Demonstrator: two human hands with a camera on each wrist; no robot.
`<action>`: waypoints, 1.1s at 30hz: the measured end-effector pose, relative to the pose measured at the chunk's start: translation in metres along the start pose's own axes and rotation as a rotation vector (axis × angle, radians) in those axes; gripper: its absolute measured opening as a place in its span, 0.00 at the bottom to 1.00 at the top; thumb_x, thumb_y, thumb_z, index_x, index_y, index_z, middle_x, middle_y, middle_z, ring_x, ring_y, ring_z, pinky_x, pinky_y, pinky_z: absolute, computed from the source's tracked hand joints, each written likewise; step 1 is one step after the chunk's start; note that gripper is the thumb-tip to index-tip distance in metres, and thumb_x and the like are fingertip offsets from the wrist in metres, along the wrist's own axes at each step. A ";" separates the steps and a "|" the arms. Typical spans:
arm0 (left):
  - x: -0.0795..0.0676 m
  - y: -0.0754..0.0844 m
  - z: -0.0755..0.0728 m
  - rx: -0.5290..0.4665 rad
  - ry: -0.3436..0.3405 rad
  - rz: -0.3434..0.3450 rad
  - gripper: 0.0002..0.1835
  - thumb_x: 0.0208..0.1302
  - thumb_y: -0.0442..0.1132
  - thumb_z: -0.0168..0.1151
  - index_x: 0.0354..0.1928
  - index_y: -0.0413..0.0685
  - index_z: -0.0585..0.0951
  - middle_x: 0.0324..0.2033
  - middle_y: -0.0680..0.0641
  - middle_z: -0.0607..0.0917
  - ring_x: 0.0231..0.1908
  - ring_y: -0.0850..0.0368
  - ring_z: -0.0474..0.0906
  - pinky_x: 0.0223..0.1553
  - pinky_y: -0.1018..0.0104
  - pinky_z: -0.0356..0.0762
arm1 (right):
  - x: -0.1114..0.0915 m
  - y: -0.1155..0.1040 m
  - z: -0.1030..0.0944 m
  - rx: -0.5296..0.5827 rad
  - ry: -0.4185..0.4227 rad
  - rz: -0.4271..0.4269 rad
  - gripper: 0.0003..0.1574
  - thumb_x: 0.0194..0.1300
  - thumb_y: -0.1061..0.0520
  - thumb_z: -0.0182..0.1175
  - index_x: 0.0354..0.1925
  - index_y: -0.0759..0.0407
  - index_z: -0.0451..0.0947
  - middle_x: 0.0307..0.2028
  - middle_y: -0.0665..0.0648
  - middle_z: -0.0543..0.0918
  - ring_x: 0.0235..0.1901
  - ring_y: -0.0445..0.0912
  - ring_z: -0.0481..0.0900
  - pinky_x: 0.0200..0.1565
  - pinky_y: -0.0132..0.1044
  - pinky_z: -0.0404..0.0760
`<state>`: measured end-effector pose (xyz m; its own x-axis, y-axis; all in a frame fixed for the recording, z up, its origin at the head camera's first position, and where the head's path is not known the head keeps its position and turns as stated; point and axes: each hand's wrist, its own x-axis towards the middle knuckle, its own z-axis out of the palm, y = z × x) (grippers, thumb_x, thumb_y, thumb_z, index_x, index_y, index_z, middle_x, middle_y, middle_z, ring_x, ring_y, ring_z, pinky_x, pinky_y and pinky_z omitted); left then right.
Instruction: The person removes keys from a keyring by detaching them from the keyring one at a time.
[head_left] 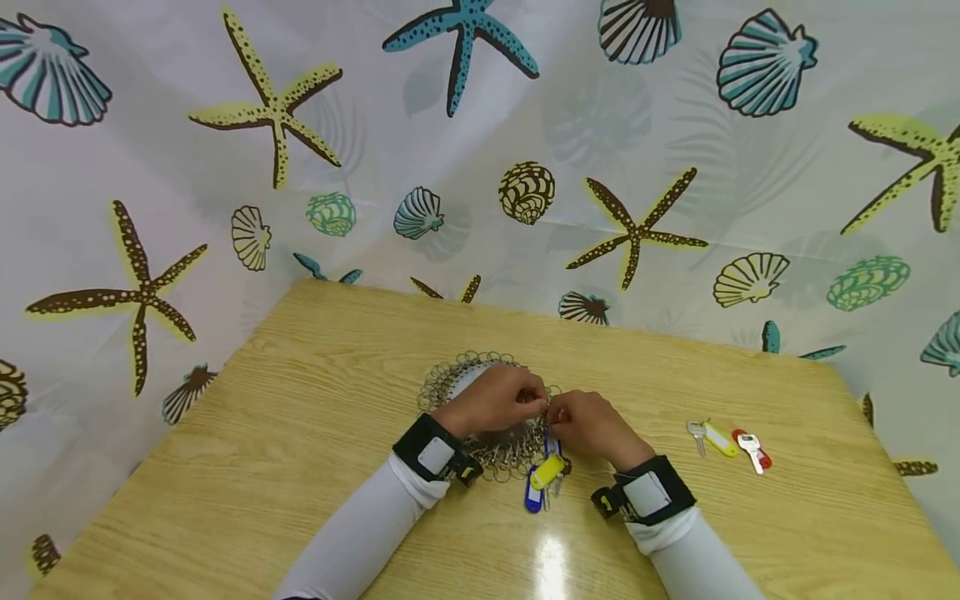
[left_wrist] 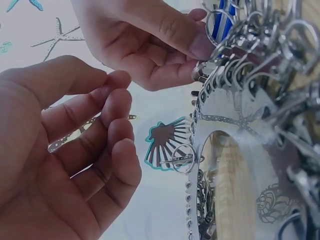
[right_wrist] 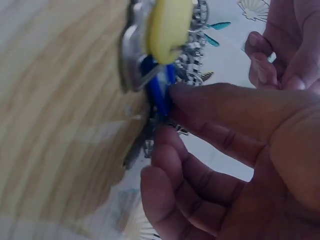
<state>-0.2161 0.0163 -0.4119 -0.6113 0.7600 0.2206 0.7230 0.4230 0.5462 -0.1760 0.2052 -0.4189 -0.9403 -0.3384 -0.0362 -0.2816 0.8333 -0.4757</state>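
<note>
A round shiny disc, ringed with many small metal clasps and split rings (head_left: pixel 506 456), lies on the table. My left hand (head_left: pixel 501 400) is over its far right part. In the left wrist view the left hand (left_wrist: pixel 75 145) has its fingers loosely curled, thumb tip against the index finger, nothing visible between them. At the disc's right edge, my right hand (head_left: pixel 590 425) pinches a blue key tag (right_wrist: pixel 161 92) between thumb and fingers. A yellow key tag (head_left: pixel 547 472), another blue key tag (head_left: pixel 533 492) and keys hang or lie just below.
To the right on the wooden table (head_left: pixel 337 358) lie a key (head_left: pixel 697 435) with a yellow tag (head_left: pixel 722 439), and a key (head_left: pixel 751 448) with a red tag (head_left: pixel 765 459). Behind the table hangs a white curtain (head_left: pixel 480 150) printed with shells and starfish.
</note>
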 end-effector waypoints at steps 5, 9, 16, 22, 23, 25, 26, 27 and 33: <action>0.001 0.000 0.001 0.010 0.004 -0.005 0.09 0.70 0.39 0.57 0.38 0.48 0.86 0.26 0.57 0.81 0.23 0.65 0.71 0.30 0.71 0.68 | -0.002 0.006 -0.006 0.083 -0.005 0.031 0.09 0.66 0.61 0.58 0.27 0.55 0.78 0.21 0.49 0.75 0.20 0.42 0.69 0.25 0.34 0.67; 0.002 -0.002 0.000 0.013 -0.002 0.003 0.10 0.71 0.39 0.56 0.39 0.47 0.87 0.26 0.57 0.81 0.23 0.64 0.71 0.30 0.71 0.68 | -0.003 0.008 -0.011 0.144 0.015 0.083 0.09 0.68 0.60 0.55 0.29 0.57 0.76 0.22 0.51 0.74 0.21 0.43 0.69 0.25 0.35 0.65; 0.001 0.000 0.001 0.013 0.000 0.004 0.11 0.70 0.38 0.56 0.38 0.46 0.87 0.27 0.56 0.82 0.24 0.65 0.73 0.30 0.71 0.70 | -0.001 0.013 -0.010 0.258 0.059 0.157 0.10 0.69 0.60 0.50 0.33 0.61 0.77 0.27 0.55 0.76 0.22 0.45 0.69 0.25 0.35 0.67; 0.000 0.001 0.001 0.005 0.003 0.006 0.11 0.71 0.38 0.55 0.38 0.45 0.87 0.27 0.55 0.82 0.23 0.65 0.72 0.29 0.72 0.69 | -0.001 0.013 -0.011 0.398 0.069 0.185 0.13 0.74 0.59 0.45 0.37 0.66 0.74 0.25 0.57 0.72 0.18 0.44 0.65 0.22 0.35 0.66; 0.000 0.002 0.000 0.004 0.002 0.005 0.11 0.70 0.37 0.55 0.38 0.45 0.87 0.27 0.55 0.82 0.23 0.65 0.72 0.29 0.72 0.69 | -0.001 0.013 -0.011 0.406 0.068 0.181 0.14 0.74 0.59 0.45 0.38 0.66 0.74 0.24 0.56 0.71 0.18 0.44 0.64 0.22 0.35 0.65; 0.000 0.002 0.000 0.004 0.001 0.003 0.11 0.70 0.37 0.56 0.38 0.45 0.87 0.27 0.54 0.83 0.24 0.65 0.73 0.29 0.72 0.70 | -0.001 0.014 -0.011 0.429 0.065 0.172 0.14 0.75 0.59 0.45 0.39 0.67 0.73 0.25 0.56 0.70 0.19 0.44 0.64 0.23 0.35 0.66; 0.000 0.002 0.000 0.007 0.000 0.003 0.11 0.70 0.38 0.56 0.38 0.45 0.87 0.27 0.54 0.83 0.24 0.65 0.73 0.29 0.72 0.71 | -0.001 0.015 -0.011 0.442 0.064 0.169 0.14 0.75 0.59 0.45 0.39 0.68 0.73 0.26 0.56 0.69 0.19 0.45 0.64 0.24 0.35 0.66; 0.000 0.002 0.000 0.008 -0.001 0.002 0.11 0.70 0.38 0.56 0.38 0.45 0.87 0.28 0.54 0.83 0.24 0.65 0.73 0.30 0.72 0.71 | -0.001 0.016 -0.011 0.453 0.064 0.162 0.14 0.75 0.59 0.45 0.39 0.68 0.72 0.28 0.57 0.70 0.21 0.45 0.65 0.25 0.35 0.66; 0.000 0.002 0.000 0.007 -0.010 -0.010 0.10 0.70 0.38 0.56 0.39 0.45 0.87 0.28 0.54 0.83 0.24 0.65 0.73 0.30 0.71 0.72 | -0.003 0.020 -0.013 0.642 0.000 0.123 0.16 0.78 0.60 0.41 0.44 0.74 0.69 0.34 0.68 0.76 0.30 0.55 0.80 0.34 0.41 0.77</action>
<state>-0.2147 0.0178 -0.4110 -0.6151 0.7608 0.2071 0.7194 0.4339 0.5424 -0.1813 0.2280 -0.4170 -0.9584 -0.2572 -0.1240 -0.0017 0.4391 -0.8984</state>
